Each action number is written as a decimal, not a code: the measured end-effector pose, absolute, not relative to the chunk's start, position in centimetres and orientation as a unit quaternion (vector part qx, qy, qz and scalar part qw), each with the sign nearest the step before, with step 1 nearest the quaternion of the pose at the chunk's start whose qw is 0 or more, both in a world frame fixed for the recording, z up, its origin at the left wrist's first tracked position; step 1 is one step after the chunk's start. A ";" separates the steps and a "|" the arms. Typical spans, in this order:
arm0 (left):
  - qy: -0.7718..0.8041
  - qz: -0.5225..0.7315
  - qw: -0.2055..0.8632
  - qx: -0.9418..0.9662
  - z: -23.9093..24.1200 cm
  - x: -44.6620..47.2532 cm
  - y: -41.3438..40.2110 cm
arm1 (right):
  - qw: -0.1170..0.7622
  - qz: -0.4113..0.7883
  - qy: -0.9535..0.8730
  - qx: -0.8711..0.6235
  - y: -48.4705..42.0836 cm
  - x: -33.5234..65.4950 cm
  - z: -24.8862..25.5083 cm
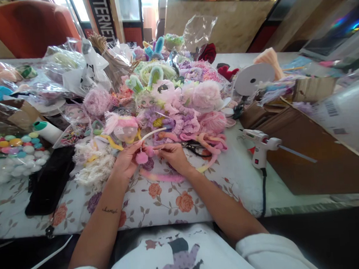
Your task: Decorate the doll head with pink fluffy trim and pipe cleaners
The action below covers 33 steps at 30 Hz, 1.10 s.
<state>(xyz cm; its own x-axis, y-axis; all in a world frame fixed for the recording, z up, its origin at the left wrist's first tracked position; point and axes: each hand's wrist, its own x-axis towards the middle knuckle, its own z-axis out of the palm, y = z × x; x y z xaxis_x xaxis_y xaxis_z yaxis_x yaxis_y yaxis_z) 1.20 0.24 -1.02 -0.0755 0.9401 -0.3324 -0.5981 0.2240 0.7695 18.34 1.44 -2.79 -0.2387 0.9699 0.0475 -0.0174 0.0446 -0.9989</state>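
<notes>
**Small pink pompom pinched between two hands in front of a crowded craft pile**

The left hand (125,159) has its fingers closed narrowly on a fluffy pink pompom (141,157) that hangs from a short beaded string. A thin white curved headband (153,133) arcs up and to the right from those same fingertips. The right hand (172,154) sits just beside it, fingertips drawn together in a pinch near the pompom. What it pinches is too small to tell, possibly a thread or a bead.

Risks, as a judgement: the pompom is light and held only at its string, so a loosened pinch could drop it onto the floral tablecloth (160,197), where it may roll into the long pink fuzzy strip (162,177) lying just under the fingers. The black-handled scissors (196,148) lie touching or nearly touching the right fingers on their far side; a quick outward move could catch the blades. The white hot glue gun (260,144) stands well to the right of the right hand, with its cord hanging over the table edge, and an elbow swing could snag it.

Room to move: beyond the fingertips the heap of pastel dolls and yarn puffs (176,103) is packed tight. Left of the left hand lie cream woolly tufts (94,163). Open cloth lies only on the near side of the wrists, towards the table edge.
</notes>
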 end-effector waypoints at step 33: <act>0.508 0.437 0.640 0.376 -0.5 2.4 -0.8 | 0.436 0.236 -0.783 -0.376 0.4 21.8 -0.5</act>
<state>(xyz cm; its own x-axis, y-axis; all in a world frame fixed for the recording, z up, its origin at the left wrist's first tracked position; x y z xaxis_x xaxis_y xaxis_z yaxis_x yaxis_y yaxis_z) 2.37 -0.79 -0.54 0.1019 0.9410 -0.3228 -0.1771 0.3365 0.9249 21.84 0.36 -0.49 -0.3371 0.7948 0.5046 0.3824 0.6054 -0.6981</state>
